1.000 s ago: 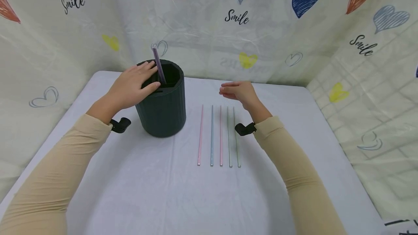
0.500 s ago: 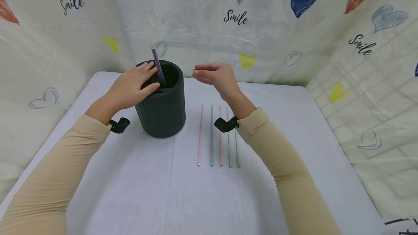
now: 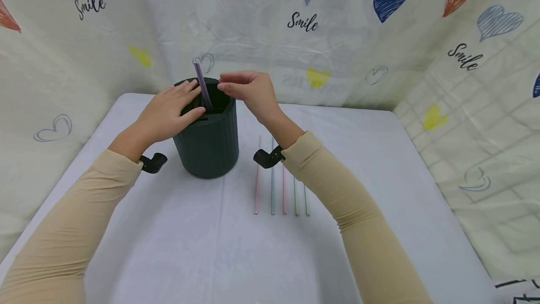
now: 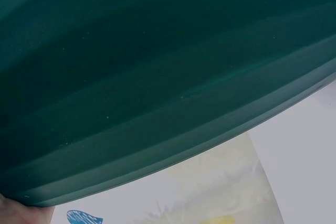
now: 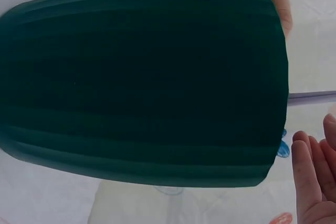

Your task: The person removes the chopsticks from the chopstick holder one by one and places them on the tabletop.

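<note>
A dark green ribbed round container [image 3: 206, 149] stands upright at the table's back left, with a divided inside. A purple stick-like pair [image 3: 203, 86] leans in it and pokes above the rim. My left hand [image 3: 164, 111] rests across the rim's left side, fingers spread and thumb on top. My right hand [image 3: 249, 90] hovers at the rim's right, fingers straight and holding nothing. In the right wrist view, the right hand [image 5: 315, 182] is apart from the purple stick [image 5: 312, 98]. The container's wall [image 4: 157, 82] fills most of the left wrist view.
Several thin sticks lie side by side on the white table [image 3: 190, 247]: a pink one [image 3: 257, 186], a blue one [image 3: 273, 191], another pink one [image 3: 284, 196] and green ones [image 3: 296, 198]. My right forearm [image 3: 337, 191] covers part of them. Behind hangs a heart-patterned curtain [image 3: 261, 27].
My right hand has moved left and away from me, from over the sticks' far ends to the container's rim. The left hand and the container have stayed in place.
</note>
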Demonstrator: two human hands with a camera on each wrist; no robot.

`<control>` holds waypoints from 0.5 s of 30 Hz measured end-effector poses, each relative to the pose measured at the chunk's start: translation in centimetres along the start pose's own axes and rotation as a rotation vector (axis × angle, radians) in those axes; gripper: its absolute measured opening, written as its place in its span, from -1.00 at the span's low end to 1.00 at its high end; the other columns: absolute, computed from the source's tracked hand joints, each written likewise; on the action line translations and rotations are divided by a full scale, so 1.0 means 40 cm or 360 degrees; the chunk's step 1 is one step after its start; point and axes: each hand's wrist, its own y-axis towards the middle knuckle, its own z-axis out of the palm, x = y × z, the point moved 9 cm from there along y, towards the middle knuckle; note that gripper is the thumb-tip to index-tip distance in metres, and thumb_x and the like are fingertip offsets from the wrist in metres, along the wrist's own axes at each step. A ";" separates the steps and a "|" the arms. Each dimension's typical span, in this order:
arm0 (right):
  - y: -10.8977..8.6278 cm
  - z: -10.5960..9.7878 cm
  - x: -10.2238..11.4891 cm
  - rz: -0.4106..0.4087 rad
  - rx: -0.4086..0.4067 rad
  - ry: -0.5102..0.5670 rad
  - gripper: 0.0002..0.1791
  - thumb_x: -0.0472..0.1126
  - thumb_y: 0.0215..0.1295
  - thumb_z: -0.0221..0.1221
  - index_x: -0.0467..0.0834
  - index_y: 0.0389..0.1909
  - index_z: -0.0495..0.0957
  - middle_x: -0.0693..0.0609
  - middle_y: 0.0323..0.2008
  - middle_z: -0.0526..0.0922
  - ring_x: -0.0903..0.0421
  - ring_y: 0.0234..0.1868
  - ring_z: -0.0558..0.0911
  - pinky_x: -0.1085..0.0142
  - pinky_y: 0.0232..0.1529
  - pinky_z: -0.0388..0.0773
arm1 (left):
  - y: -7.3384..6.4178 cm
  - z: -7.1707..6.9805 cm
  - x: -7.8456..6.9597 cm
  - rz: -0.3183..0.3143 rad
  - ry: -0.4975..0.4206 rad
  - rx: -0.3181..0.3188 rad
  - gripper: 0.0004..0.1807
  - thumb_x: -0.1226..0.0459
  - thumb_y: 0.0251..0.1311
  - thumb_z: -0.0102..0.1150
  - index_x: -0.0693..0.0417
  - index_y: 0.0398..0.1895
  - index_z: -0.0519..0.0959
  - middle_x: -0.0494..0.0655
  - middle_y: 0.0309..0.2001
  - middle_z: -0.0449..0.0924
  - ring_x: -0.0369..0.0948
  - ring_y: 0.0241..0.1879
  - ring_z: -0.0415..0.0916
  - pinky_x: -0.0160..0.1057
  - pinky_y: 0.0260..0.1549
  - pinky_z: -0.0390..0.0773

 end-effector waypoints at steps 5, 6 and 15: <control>0.013 0.016 -0.011 0.0015 0.0000 -0.0054 -0.67 -0.20 0.08 0.32 -0.17 -0.09 0.65 -0.01 -0.12 0.69 0.22 -0.09 0.64 0.40 -0.06 0.59 | 0.000 -0.001 -0.001 0.0011 -0.0001 -0.0018 -0.23 -0.19 0.35 -0.41 0.10 0.45 -0.05 0.09 0.47 -0.15 0.08 0.45 -0.19 0.11 0.39 -0.17; 0.016 0.019 -0.012 0.0013 0.0000 -0.0061 -0.67 -0.19 0.08 0.32 -0.17 -0.09 0.65 -0.01 -0.12 0.69 0.22 -0.09 0.64 0.41 -0.06 0.58 | 0.000 -0.001 0.000 0.0013 -0.0003 -0.0023 -0.23 -0.19 0.35 -0.41 0.09 0.45 -0.05 0.08 0.47 -0.15 0.08 0.45 -0.19 0.11 0.39 -0.17; 0.033 0.046 -0.009 -0.0053 -0.0017 -0.0102 -0.66 -0.19 0.05 0.34 -0.18 -0.12 0.66 -0.01 -0.13 0.70 0.27 -0.07 0.61 0.43 -0.09 0.59 | 0.003 -0.002 0.002 0.0034 -0.0013 -0.0048 -0.24 -0.19 0.35 -0.41 0.08 0.45 -0.04 0.07 0.47 -0.15 0.07 0.45 -0.18 0.09 0.39 -0.16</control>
